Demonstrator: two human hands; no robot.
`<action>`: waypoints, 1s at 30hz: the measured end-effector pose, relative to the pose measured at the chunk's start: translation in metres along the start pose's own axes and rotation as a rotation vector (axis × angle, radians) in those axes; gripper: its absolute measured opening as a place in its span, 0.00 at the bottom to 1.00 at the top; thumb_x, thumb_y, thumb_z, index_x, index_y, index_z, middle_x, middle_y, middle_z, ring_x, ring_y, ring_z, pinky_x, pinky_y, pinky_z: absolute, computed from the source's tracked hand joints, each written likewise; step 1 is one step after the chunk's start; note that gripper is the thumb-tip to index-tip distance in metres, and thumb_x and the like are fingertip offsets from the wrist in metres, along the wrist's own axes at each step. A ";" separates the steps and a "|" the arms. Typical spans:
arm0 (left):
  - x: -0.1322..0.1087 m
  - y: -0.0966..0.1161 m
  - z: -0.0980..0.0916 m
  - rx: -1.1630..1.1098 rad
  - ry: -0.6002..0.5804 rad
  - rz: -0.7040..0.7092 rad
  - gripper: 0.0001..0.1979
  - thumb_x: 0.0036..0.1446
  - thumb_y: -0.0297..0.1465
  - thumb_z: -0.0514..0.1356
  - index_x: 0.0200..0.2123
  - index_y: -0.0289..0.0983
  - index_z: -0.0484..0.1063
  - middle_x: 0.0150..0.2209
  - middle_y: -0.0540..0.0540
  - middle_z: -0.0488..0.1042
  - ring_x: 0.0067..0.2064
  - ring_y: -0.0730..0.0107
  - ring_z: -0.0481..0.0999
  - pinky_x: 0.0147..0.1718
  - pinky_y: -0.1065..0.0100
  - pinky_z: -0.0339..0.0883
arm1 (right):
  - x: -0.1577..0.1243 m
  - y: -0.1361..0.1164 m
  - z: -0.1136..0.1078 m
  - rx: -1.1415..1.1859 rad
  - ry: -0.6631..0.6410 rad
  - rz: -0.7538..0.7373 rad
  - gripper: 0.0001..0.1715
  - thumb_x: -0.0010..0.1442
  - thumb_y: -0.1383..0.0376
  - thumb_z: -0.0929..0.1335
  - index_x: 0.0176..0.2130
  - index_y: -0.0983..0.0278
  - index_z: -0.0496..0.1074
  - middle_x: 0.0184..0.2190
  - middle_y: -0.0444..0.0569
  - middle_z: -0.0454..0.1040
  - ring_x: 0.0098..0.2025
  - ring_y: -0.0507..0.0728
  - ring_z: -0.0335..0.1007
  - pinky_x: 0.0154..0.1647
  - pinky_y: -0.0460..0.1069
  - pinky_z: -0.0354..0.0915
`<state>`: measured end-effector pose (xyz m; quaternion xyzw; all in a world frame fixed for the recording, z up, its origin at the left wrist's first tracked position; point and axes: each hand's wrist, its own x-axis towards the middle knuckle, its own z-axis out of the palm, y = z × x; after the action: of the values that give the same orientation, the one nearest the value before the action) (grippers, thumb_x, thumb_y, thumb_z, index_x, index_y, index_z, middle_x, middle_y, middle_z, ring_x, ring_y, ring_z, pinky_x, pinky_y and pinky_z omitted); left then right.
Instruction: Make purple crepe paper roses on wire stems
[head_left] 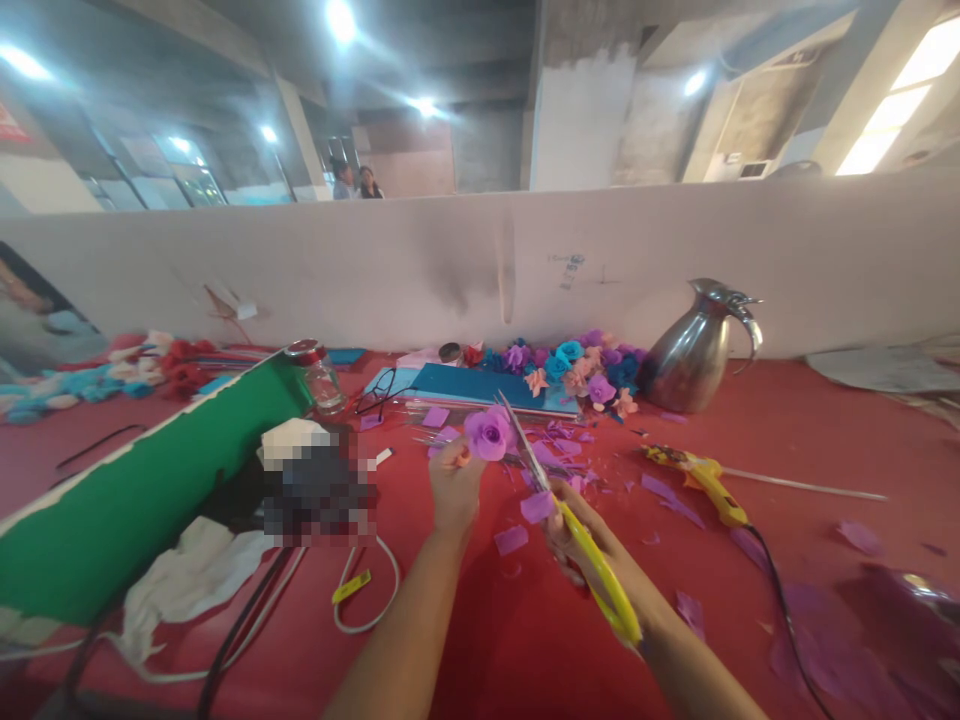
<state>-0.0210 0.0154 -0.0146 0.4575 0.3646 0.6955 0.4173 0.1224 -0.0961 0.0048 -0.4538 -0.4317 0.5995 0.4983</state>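
A purple paper rose (491,436) is pinched in the fingers of my left hand (456,485), its petals facing up towards me. My right hand (571,538) grips yellow-handled scissors (598,572), whose blades point up and reach the right edge of the rose. From this angle I cannot tell if the blades touch the petals. By the right fingers, against the scissors, is a small purple paper piece (537,507). Loose purple paper scraps (562,450) lie on the red table (495,640) around both hands.
Behind lie blue sheets (480,385) and a pile of paper flowers (585,368). A metal jug (686,350) and a yellow glue gun (705,482) with a cord are at right. To the left are a glass jar (319,378), a green board (172,445) and cables.
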 end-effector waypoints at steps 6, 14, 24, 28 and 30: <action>0.000 0.002 0.001 -0.025 -0.002 -0.025 0.02 0.41 0.27 0.64 0.20 0.37 0.74 0.19 0.52 0.70 0.29 0.71 0.69 0.30 0.71 0.63 | 0.001 -0.003 0.003 0.007 -0.014 0.043 0.35 0.50 0.40 0.67 0.47 0.59 0.61 0.21 0.36 0.52 0.20 0.46 0.42 0.16 0.41 0.44; -0.001 0.001 0.001 -0.040 0.005 -0.034 0.03 0.39 0.26 0.65 0.19 0.38 0.74 0.19 0.53 0.68 0.29 0.71 0.69 0.32 0.71 0.64 | 0.002 -0.002 0.004 0.020 -0.015 0.019 0.34 0.51 0.40 0.67 0.46 0.59 0.60 0.21 0.36 0.52 0.19 0.46 0.43 0.16 0.41 0.44; 0.000 0.007 0.003 -0.087 -0.021 -0.060 0.02 0.40 0.27 0.66 0.21 0.40 0.76 0.20 0.52 0.72 0.27 0.70 0.68 0.32 0.68 0.63 | 0.000 0.002 0.002 0.011 -0.071 -0.014 0.28 0.56 0.43 0.64 0.46 0.59 0.61 0.21 0.36 0.50 0.18 0.45 0.40 0.14 0.41 0.42; -0.001 0.009 0.002 -0.108 -0.010 -0.064 0.04 0.40 0.29 0.68 0.24 0.38 0.77 0.22 0.52 0.74 0.29 0.70 0.70 0.33 0.68 0.63 | -0.003 -0.004 0.005 -0.033 -0.072 -0.001 0.29 0.55 0.41 0.64 0.44 0.60 0.62 0.20 0.35 0.50 0.17 0.45 0.39 0.14 0.41 0.42; 0.000 0.009 0.002 -0.125 -0.005 -0.070 0.06 0.40 0.30 0.68 0.26 0.38 0.78 0.24 0.51 0.75 0.30 0.70 0.72 0.35 0.68 0.63 | -0.002 -0.007 0.000 -0.095 -0.049 -0.003 0.30 0.54 0.40 0.64 0.44 0.61 0.63 0.19 0.35 0.51 0.16 0.45 0.41 0.14 0.41 0.44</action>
<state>-0.0216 0.0119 -0.0063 0.4190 0.3352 0.7008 0.4701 0.1236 -0.0970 0.0117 -0.4616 -0.4726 0.5882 0.4665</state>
